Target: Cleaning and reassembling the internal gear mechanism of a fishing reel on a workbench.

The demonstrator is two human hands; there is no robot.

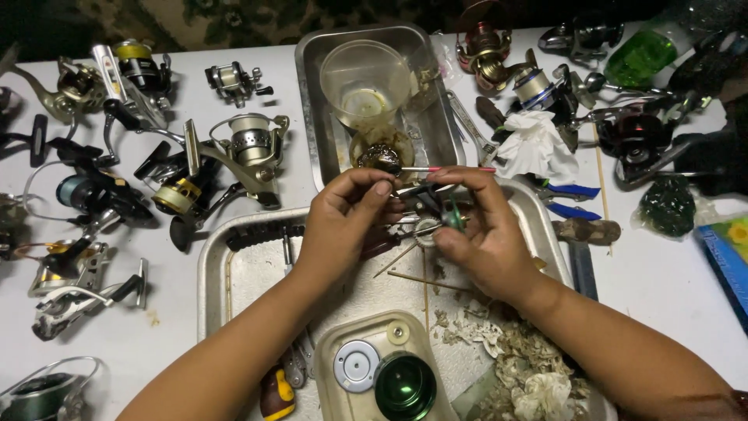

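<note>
My left hand (343,218) and my right hand (483,230) meet over the large metal tray (234,269). Between them is a small dark fishing-reel part (436,204) with a green piece. The right hand grips that part. The left hand's thumb and fingers pinch a thin tool with a pink tip (448,169) that points right above the part. Exactly where the tool touches the part is hidden by my fingers.
A smaller metal tray (312,101) behind holds a clear plastic cup (365,82). Many fishing reels (249,148) lie at the left and top right. A white tissue (538,144), blue-handled pliers (573,199), a green spool (405,386) and dirty paper scraps (530,374) surround my hands.
</note>
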